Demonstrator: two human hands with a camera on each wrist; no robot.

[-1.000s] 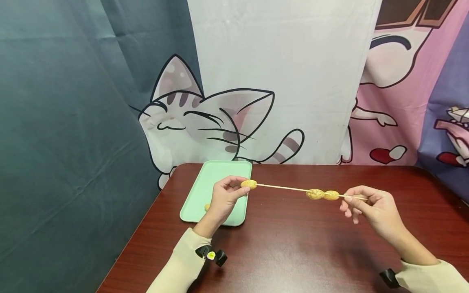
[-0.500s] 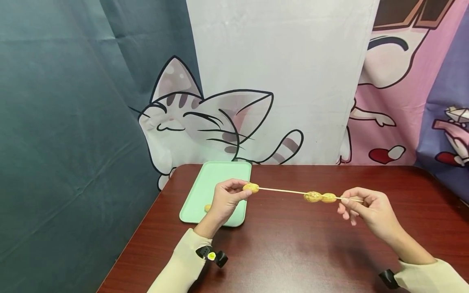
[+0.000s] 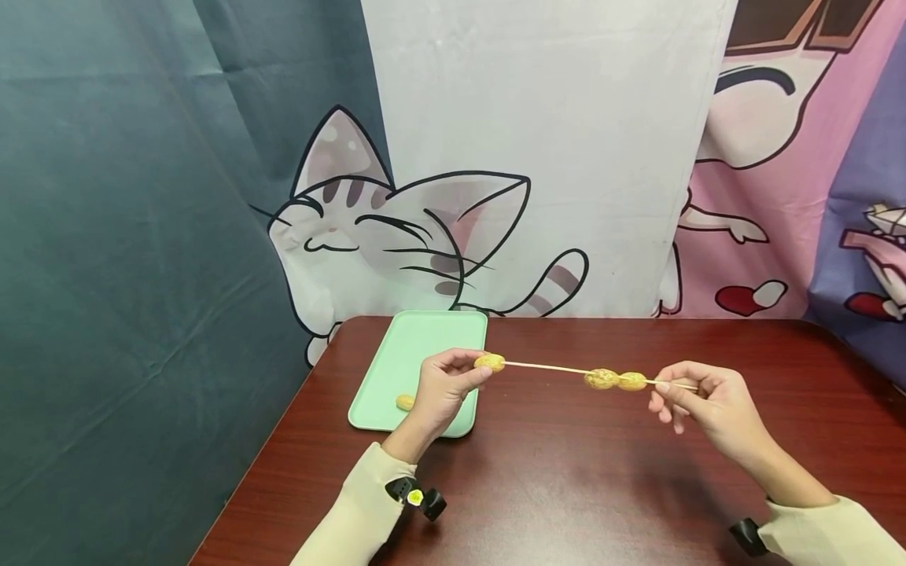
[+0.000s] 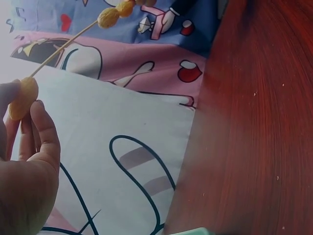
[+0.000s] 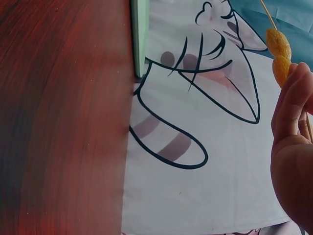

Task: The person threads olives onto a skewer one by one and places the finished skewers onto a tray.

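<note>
Mint-green, the tray [image 3: 425, 334] on the bench [image 3: 566, 487] bears 1 loose yellow piece [image 3: 405, 402]. The left hand [image 3: 442, 385] has its grip pinched on an end piece [image 3: 490, 362], where a thin stick [image 3: 545, 367] starts; above the bench it runs through 2 touching pieces [image 3: 602, 379] to the right hand's [image 3: 715, 401] pinching grip.

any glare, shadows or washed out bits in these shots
Head view: a soft sheen on the table and a faint shadow on it near the right hand; left wrist view: the upper left edge washes out nearly white, while the left hand looks shaded; right wrist view: dimmer than the head view, the table strongly red.
</note>
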